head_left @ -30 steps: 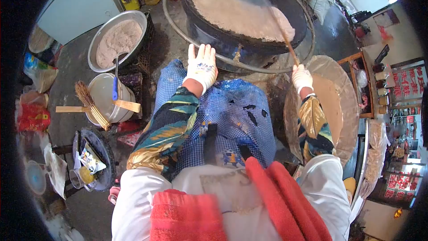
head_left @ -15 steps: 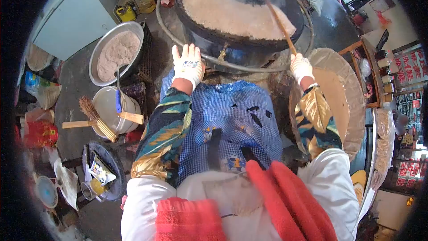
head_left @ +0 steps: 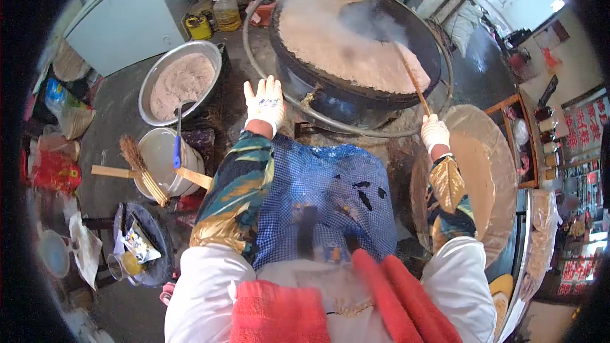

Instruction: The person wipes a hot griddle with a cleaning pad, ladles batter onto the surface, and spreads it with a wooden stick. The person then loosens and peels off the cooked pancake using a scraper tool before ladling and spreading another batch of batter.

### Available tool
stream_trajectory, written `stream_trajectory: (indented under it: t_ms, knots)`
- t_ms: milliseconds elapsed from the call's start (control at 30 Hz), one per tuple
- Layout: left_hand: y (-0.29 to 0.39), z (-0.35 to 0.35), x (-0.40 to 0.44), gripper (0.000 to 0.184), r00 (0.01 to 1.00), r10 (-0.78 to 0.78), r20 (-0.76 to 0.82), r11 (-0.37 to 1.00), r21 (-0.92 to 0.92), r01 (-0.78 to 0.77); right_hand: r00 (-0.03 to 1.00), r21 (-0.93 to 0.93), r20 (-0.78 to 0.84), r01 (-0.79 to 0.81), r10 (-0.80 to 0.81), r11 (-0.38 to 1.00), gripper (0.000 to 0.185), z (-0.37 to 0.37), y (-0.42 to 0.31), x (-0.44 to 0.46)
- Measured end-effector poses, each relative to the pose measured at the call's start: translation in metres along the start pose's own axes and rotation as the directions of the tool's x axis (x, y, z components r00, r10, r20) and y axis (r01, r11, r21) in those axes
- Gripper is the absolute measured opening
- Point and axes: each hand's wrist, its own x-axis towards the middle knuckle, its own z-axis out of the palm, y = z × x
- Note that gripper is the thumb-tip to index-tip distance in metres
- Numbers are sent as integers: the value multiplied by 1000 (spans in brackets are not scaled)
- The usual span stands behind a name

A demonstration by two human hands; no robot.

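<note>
My right hand [head_left: 435, 132], in a white glove, is wrapped round the near end of a long wooden stick [head_left: 413, 80]. The stick slants away over a big round black griddle [head_left: 330, 87], its far end at the edge of the pale pinkish batter layer [head_left: 346, 47]. Steam blurs that end. Also gloved, my left hand [head_left: 264, 103] has its fingers spread and holds nothing. It is nearest to the pipe ring [head_left: 253, 57] around the griddle; whether it touches the ring I cannot tell. Below my right hand stands a wide plastic-lined tub of tan batter [head_left: 473, 181].
On the left are a metal basin [head_left: 145, 92] of pinkish mash and a white bucket [head_left: 197, 160] with a brush [head_left: 145, 174] and a blue-handled tool [head_left: 177, 152] across it. Oil jugs [head_left: 226, 11] stand at the back, a wooden rack [head_left: 522, 140] at right.
The view has tilted up, so the griddle sits lower and shows more. My right hand still grips the stick, whose angle over the batter has shifted slightly. My left hand stays spread.
</note>
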Motion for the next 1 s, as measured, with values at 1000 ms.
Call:
stream_trajectory:
  t_ms: [1000]
  knots:
    - [68,-7,-45,52,949,268,-168,962,1,-271,1000,58,29,-2,0,998,35,-23,-23,-21]
